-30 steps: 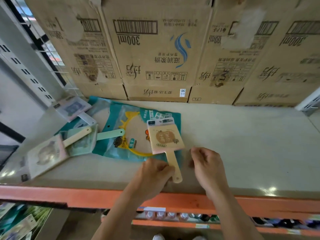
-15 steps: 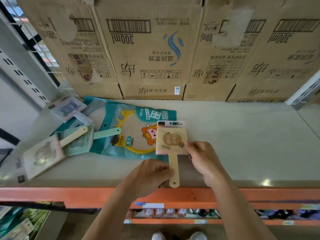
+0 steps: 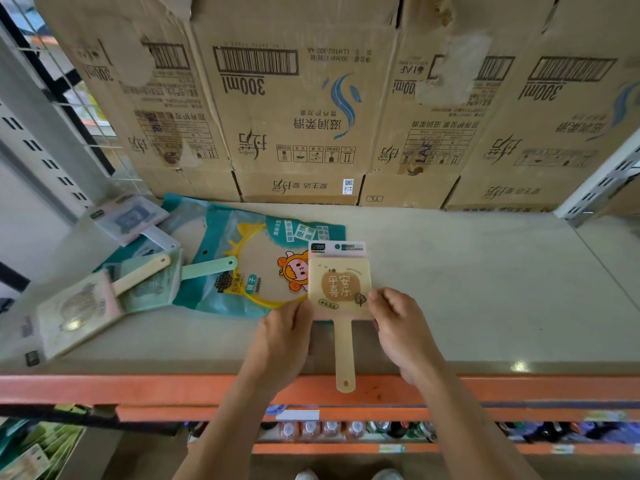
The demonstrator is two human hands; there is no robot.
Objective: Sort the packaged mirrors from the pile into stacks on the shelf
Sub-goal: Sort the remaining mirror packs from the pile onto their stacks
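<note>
A packaged cream hand mirror (image 3: 337, 282) with a long handle lies at the front middle of the shelf (image 3: 467, 289), its handle pointing over the front edge. My left hand (image 3: 280, 341) grips its lower left edge and my right hand (image 3: 398, 327) grips its lower right corner. To the left lies the pile: a large teal packet with a yellow round mirror (image 3: 249, 265), a green hand mirror (image 3: 156, 285), a pink-backed hand mirror (image 3: 76, 313) and a grey-blue one (image 3: 131, 220).
Upside-down cardboard boxes (image 3: 311, 98) line the back of the shelf. The orange front rail (image 3: 138, 389) runs below my hands. Bottles (image 3: 322, 429) stand on a lower shelf. A grey upright (image 3: 41, 140) bounds the left side.
The cream mirror has slid right and straightened, handle toward me. My left hand moved from the handle up to the pack's left edge; my right hand took hold of its right corner.
</note>
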